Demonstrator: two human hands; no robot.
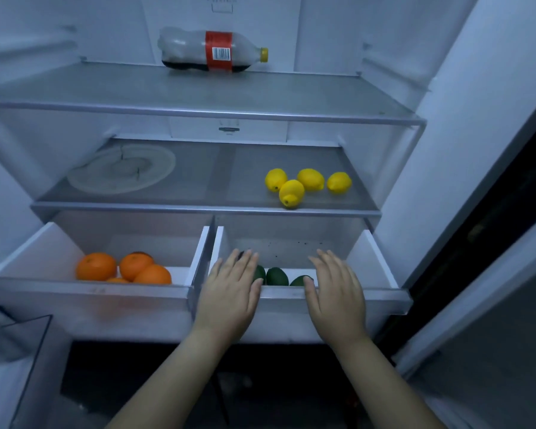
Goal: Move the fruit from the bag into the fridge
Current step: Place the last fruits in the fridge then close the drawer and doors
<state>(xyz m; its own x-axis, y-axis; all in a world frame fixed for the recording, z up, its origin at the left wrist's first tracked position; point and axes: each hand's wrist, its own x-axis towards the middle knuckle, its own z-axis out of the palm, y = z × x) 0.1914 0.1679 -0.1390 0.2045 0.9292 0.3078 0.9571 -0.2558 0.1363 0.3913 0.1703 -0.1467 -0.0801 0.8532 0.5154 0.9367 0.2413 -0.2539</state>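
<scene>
The fridge stands open in front of me with both bottom drawers pulled out. Several oranges (127, 269) lie in the left drawer (84, 294). Green avocados (277, 276) lie in the right drawer (381, 300), partly hidden behind its front and my hands. Several lemons (307, 184) sit on the right of the shelf above. My left hand (229, 292) and my right hand (338, 294) lie flat, palms down, fingers apart, over the front edge of the right drawer. Neither hand holds anything. No bag is in view.
A nearly empty cola bottle (212, 51) lies on its side on the top shelf (198, 111). A round white plate (121, 168) rests at the left of the middle shelf. The fridge door (489, 274) stands open at the right, a door bin (22, 342) at the lower left.
</scene>
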